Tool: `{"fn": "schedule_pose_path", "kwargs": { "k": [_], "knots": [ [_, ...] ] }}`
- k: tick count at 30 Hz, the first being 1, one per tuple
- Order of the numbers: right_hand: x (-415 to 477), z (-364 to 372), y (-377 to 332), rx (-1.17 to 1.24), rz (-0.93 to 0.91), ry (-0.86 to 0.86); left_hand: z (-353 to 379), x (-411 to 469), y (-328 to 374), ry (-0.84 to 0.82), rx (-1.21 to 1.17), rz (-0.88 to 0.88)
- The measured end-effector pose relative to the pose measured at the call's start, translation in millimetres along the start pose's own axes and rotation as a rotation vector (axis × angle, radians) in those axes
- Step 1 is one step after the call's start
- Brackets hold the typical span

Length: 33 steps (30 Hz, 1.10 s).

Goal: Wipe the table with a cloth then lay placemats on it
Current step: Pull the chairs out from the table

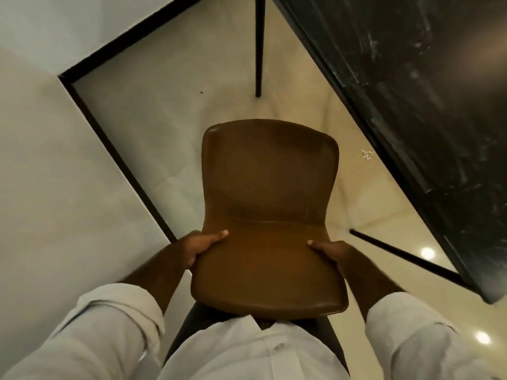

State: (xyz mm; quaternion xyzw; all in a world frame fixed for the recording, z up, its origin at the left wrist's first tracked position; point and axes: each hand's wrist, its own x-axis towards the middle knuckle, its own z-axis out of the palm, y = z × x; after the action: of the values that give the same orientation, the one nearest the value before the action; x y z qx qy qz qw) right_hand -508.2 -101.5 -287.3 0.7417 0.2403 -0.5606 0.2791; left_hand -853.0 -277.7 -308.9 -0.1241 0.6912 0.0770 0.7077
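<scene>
Evidently the left hand (201, 249) and right hand (330, 253) are gripping the chair (267, 215) by its sides, fingers curled round the back; the table (428, 105) is standing just right, unwiped; no cloth or placemats are showing, so fetching the cloth probably comes next.

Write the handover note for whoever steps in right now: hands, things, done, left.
Left hand and right hand each grip a side of the brown chair, beside the black marble table. Table top shows pale smears. No cloth or placemats in view. A small white scrap lies on the floor. Nothing done yet, as far as visible. Left: set the chair aside, wipe the table, lay placemats.
</scene>
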Motion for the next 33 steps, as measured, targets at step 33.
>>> {"fn": "schedule_pose_path", "kwargs": {
  "k": [33],
  "knots": [
    [-35,-45,-75,1.003,0.089,-0.094,83,-57,397,0.276,0.957,0.367]
  ]
}}
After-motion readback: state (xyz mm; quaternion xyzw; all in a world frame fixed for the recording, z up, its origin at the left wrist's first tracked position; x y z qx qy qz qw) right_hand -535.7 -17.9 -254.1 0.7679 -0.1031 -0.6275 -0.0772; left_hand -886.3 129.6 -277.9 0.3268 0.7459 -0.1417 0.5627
